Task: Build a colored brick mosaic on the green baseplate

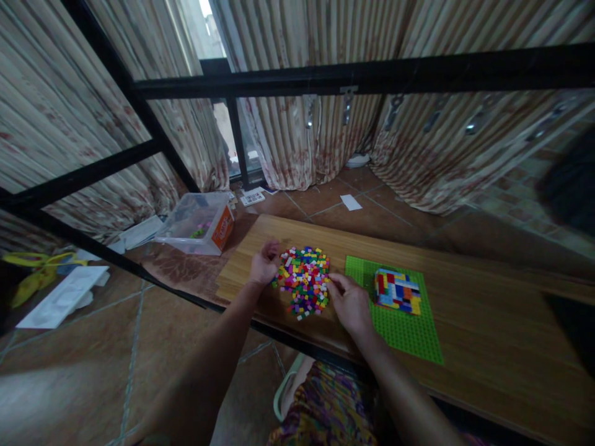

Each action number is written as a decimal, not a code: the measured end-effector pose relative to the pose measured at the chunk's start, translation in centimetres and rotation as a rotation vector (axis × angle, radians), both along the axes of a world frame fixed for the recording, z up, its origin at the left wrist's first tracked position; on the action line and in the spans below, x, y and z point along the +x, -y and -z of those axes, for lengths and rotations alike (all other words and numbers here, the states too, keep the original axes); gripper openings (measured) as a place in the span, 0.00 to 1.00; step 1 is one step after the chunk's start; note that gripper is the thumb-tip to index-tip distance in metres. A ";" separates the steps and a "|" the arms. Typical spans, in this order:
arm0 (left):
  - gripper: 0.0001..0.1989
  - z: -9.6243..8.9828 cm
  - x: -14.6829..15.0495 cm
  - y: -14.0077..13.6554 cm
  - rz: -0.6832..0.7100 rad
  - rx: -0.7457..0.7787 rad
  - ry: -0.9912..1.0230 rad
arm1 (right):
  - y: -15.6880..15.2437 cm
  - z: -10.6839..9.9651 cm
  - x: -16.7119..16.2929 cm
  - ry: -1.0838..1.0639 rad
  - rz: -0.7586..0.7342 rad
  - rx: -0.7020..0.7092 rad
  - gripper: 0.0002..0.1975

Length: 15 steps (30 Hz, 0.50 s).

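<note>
A pile of small multicoloured toy bricks lies on the wooden tabletop, between my two hands. At the pile's left edge is my left hand, its fingers loosely bent and apart, with nothing visible in them. My right hand is at the pile's right edge, thumb and forefinger drawn together beside the bricks; whatever is between the tips is too small to make out. Right of that hand a green baseplate lies flat. On it stands a blocky build of bricks in red, blue, white and yellow.
A clear plastic box with an orange label and a few pieces inside sits beyond the table's left end. Black metal bars cross in front of striped curtains. A white tray and a yellow bag are at far left.
</note>
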<state>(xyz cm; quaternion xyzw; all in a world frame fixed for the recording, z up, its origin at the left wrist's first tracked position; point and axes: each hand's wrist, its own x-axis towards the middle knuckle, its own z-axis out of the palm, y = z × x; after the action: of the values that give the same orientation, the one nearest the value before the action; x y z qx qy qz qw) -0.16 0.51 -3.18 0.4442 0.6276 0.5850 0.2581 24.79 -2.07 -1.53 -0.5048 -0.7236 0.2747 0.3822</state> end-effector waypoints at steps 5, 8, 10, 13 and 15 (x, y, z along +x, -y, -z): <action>0.22 0.1 0.1 0.1 0.020 -0.039 -0.074 | 0.2 0.1 0.2 0.024 0.017 0.034 0.10; 0.22 0.1 -0.2 0.1 0.027 -0.045 -0.109 | 0.5 -0.1 0.3 -0.012 0.002 0.041 0.10; 0.21 0.0 -0.3 0.1 0.027 -0.036 -0.134 | 0.8 -0.3 0.3 -0.051 -0.006 0.044 0.10; 0.20 -0.5 -0.3 0.2 0.033 -0.002 -0.176 | 1.3 -0.7 0.3 -0.124 -0.008 0.050 0.11; 0.19 -0.9 -0.1 0.3 0.039 0.034 -0.202 | 1.8 -0.9 0.4 -0.169 0.004 0.056 0.11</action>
<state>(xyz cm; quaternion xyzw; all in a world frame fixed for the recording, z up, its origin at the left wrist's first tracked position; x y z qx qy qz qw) -0.30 0.20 -2.30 0.5175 0.6318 0.5424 0.1973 25.20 -3.84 -0.59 -0.4706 -0.6951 0.2953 0.4563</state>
